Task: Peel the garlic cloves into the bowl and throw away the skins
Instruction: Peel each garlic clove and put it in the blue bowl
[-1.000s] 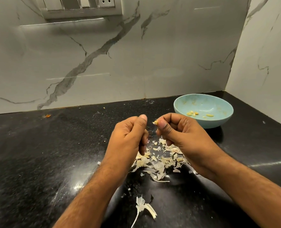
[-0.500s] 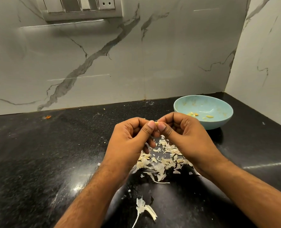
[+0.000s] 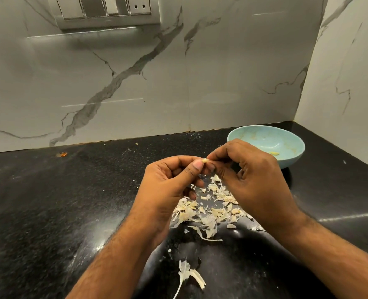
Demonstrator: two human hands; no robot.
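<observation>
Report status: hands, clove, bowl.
Left hand and right hand both pinch one garlic clove. Bowl behind right hand, unobstructed. Skins on counter.

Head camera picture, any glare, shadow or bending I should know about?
Head view: bright glare streaks on the black counter at the right edge and beside the left forearm; hands' shadow darkens the counter below the skins; wide-angle bending tilts the switch panel and wall corner; cloves in the bowl half hidden.

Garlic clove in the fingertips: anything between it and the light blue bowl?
Nothing visible stands in the way. The small pale garlic clove is pinched between the left hand and right hand, just left of the round light blue bowl. Only the right hand's own fingers overlap the bowl's near rim.
</observation>
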